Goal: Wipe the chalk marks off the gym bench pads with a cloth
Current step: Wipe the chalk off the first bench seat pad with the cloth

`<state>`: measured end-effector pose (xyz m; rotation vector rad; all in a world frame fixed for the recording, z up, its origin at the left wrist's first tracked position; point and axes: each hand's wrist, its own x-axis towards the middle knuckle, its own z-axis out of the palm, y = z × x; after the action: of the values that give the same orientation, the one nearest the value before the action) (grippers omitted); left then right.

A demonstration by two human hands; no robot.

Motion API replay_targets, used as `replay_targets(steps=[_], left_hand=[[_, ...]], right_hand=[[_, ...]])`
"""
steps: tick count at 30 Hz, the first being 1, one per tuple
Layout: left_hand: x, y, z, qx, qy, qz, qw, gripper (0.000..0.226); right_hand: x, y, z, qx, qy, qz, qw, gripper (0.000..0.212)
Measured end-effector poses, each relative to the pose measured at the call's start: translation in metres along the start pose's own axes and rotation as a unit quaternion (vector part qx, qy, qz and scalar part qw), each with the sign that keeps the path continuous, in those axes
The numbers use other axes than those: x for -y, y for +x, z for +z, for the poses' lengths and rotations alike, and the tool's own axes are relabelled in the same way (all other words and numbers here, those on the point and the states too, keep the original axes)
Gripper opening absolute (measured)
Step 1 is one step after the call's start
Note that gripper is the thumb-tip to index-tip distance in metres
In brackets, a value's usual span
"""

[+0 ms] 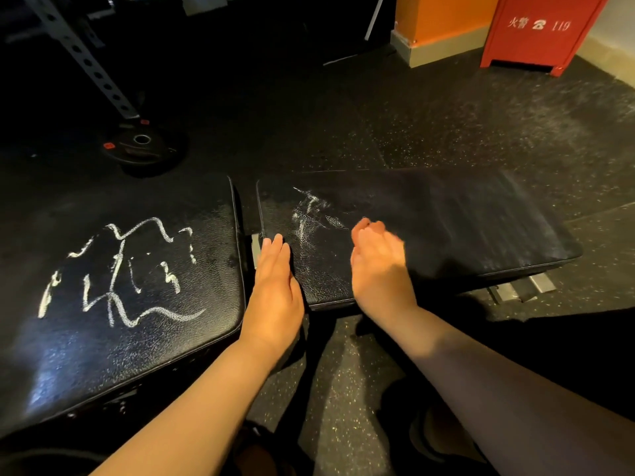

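Note:
Two black bench pads lie side by side. The left pad carries bold white chalk scribbles. The right pad has fainter, smeared chalk marks near its left end. My left hand rests flat on the right pad's near left corner, fingers straight. My right hand sits on the right pad just right of the smears, its fingers curled round what looks like a dark cloth. The cloth is blurred and mostly hidden by the hand.
A narrow gap with metal frame parts separates the pads. A weight plate lies on the speckled rubber floor behind the left pad, beside a perforated steel upright. A red fire cabinet and an orange column stand at the far right.

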<state>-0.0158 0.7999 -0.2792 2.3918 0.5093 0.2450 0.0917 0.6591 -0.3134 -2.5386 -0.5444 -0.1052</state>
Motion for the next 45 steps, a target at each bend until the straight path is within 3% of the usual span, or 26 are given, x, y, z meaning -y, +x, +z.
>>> replay_targets(steps=[3, 5, 7, 10, 13, 17, 23, 26, 28, 31, 34, 35, 40, 42, 45], left_hand=[[0.002, 0.001, 0.0, -0.004, -0.006, 0.001, 1.0, 0.056], [0.002, 0.002, 0.0, -0.003, -0.014, -0.003, 1.0, 0.056], [0.001, 0.002, -0.003, 0.005, -0.029, -0.01, 1.0, 0.056], [0.001, 0.001, -0.007, 0.021, -0.043, -0.018, 0.999, 0.058], [0.0, -0.001, -0.008, 0.014, -0.06, -0.023, 0.998, 0.055], [0.0, -0.002, -0.009, -0.009, -0.077, -0.033, 0.996, 0.052], [-0.002, 0.001, -0.012, -0.003, -0.085, -0.05, 0.995, 0.053], [-0.003, 0.003, -0.013, -0.018, -0.089, -0.06, 0.994, 0.053], [-0.002, 0.003, -0.014, -0.011, -0.09, -0.057, 0.994, 0.054], [-0.002, 0.003, -0.012, 0.01, -0.08, -0.051, 0.995, 0.054], [-0.001, 0.004, -0.01, 0.002, -0.078, -0.058, 0.995, 0.053], [-0.001, 0.004, -0.01, 0.0, -0.077, -0.059, 0.995, 0.053], [0.001, 0.004, -0.009, 0.002, -0.061, -0.041, 0.997, 0.056], [0.002, 0.004, -0.007, 0.001, -0.052, -0.04, 0.998, 0.054], [0.001, 0.004, -0.007, 0.002, -0.055, -0.043, 0.998, 0.052]], right_hand=[[0.026, -0.015, 0.002, 0.08, 0.145, -0.175, 0.97, 0.046], [0.023, -0.011, -0.004, 0.128, 0.177, -0.201, 0.955, 0.046], [0.016, 0.004, -0.007, 0.13, 0.106, -0.188, 0.968, 0.047], [0.017, 0.016, -0.009, 0.075, 0.033, -0.075, 0.994, 0.045], [0.038, -0.007, 0.005, 0.056, 0.106, -0.156, 0.98, 0.04], [0.031, -0.012, 0.007, 0.117, 0.205, -0.213, 0.948, 0.043], [0.035, 0.027, 0.003, 0.077, 0.066, -0.065, 0.993, 0.056], [0.05, 0.008, 0.007, 0.121, 0.141, -0.164, 0.969, 0.038], [0.041, 0.001, -0.004, 0.149, 0.214, -0.2, 0.945, 0.04], [0.028, 0.024, -0.005, 0.142, 0.15, -0.173, 0.963, 0.037], [0.044, 0.04, 0.009, 0.094, 0.125, -0.054, 0.986, 0.036], [0.051, 0.035, 0.013, 0.091, 0.14, -0.051, 0.985, 0.037], [0.041, 0.007, -0.01, 0.16, 0.192, -0.201, 0.947, 0.043], [0.029, 0.023, -0.011, 0.168, 0.148, -0.192, 0.956, 0.044], [0.04, 0.052, 0.006, 0.106, 0.122, -0.107, 0.981, 0.035]])
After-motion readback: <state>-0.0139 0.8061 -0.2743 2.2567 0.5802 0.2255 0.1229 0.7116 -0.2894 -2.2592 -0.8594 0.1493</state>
